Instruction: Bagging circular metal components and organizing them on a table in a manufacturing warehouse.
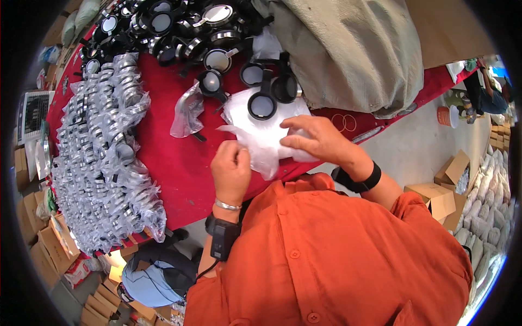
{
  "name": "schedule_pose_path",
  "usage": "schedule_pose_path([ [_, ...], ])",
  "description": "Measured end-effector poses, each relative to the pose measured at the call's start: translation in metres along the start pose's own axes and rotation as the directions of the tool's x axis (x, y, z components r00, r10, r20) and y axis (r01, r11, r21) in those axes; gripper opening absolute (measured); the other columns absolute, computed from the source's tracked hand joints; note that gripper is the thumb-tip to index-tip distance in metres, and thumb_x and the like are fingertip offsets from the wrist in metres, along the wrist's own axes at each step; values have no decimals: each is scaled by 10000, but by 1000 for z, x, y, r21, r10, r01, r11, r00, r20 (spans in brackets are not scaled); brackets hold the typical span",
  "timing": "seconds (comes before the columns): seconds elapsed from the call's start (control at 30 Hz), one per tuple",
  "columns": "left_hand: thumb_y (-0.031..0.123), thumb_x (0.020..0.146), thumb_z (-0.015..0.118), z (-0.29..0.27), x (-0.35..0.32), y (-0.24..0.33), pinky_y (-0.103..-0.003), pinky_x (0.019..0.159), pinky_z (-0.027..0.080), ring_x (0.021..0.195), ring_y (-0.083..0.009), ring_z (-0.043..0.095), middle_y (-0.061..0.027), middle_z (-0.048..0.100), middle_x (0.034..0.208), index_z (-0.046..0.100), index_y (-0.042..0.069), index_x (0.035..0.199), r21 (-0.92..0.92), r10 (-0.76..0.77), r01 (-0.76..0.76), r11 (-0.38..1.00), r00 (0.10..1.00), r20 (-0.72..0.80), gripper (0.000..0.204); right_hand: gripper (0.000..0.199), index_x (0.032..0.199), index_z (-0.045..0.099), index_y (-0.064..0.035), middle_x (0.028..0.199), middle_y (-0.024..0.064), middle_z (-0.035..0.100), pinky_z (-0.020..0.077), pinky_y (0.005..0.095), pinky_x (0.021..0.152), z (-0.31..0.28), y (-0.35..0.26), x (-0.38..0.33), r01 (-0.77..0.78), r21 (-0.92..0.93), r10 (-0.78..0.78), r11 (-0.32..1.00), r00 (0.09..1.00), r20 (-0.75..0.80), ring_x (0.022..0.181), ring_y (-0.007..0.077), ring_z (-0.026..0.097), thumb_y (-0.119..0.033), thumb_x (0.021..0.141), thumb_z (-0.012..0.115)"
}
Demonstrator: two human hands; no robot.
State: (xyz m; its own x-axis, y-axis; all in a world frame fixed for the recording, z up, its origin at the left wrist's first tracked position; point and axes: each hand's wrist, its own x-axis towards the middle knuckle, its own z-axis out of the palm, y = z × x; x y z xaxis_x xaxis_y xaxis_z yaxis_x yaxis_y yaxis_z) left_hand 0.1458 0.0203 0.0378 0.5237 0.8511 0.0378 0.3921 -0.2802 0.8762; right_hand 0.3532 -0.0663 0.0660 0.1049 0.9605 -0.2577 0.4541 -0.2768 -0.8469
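Note:
A thin clear plastic bag (259, 154) lies crumpled at the table's near edge, between my two hands. My left hand (231, 169) is closed, its fingertips pinching the bag's left side. My right hand (321, 140) rests over the plastic on the other side, thumb and fingers apart. Just beyond lies a stack of white translucent bags (239, 108). On it sits a round black piece with a grey disc and a handle (262, 105); similar black pieces (284, 88) overlap its far edge. To the left, another piece lies wrapped in a plastic bag (188, 111).
Loose round black-and-metal pieces (162, 23) are heaped at the back of the red-covered table (163, 163). Rows of bagged ones (103, 157) fill the left side. A beige cloth sack (359, 54) stands at back right, near rubber bands (345, 123). Cartons (432, 200) stand on the floor.

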Motion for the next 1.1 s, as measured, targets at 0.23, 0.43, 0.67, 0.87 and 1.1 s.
schedule_pose_path([
  [0.23,26,788,506,-9,2,-15,-339,554,436,596,-249,562,-125,564,679,542,-5,729,-65,-159,157,985,987,-30,76,158,857,643,-52,856,18,641,449,238,692,25,9,23,-282,701,275,655,953,126,742,80,555,-209,842,630],
  [0.43,52,809,550,-25,22,-43,-319,577,453,656,-217,571,-116,576,796,538,-6,802,-81,-200,192,978,972,-123,60,123,878,564,-92,811,-1,611,403,203,511,9,-13,26,-357,863,235,357,929,287,644,56,518,-207,866,606],
  [0.67,135,782,621,-64,97,-93,-486,729,474,868,-400,569,-202,556,924,467,48,1089,556,-70,129,821,989,-127,354,134,858,540,-76,724,-23,535,369,207,458,15,-12,30,-414,777,279,474,908,313,565,54,468,-189,853,612],
  [0.87,39,747,527,-90,105,-142,-504,679,454,785,-410,579,-208,584,791,503,27,842,388,-233,291,874,954,-191,99,115,845,553,-72,716,-28,546,378,196,472,32,-10,32,-452,758,301,470,889,344,534,42,460,-172,862,608],
  [1.1,29,744,548,-182,137,-194,-481,727,444,828,-422,541,-244,551,864,497,-25,873,728,51,274,628,920,-390,149,106,852,543,-81,720,-28,547,388,195,486,38,-16,46,-432,807,346,404,888,302,559,43,473,-171,871,596],
])
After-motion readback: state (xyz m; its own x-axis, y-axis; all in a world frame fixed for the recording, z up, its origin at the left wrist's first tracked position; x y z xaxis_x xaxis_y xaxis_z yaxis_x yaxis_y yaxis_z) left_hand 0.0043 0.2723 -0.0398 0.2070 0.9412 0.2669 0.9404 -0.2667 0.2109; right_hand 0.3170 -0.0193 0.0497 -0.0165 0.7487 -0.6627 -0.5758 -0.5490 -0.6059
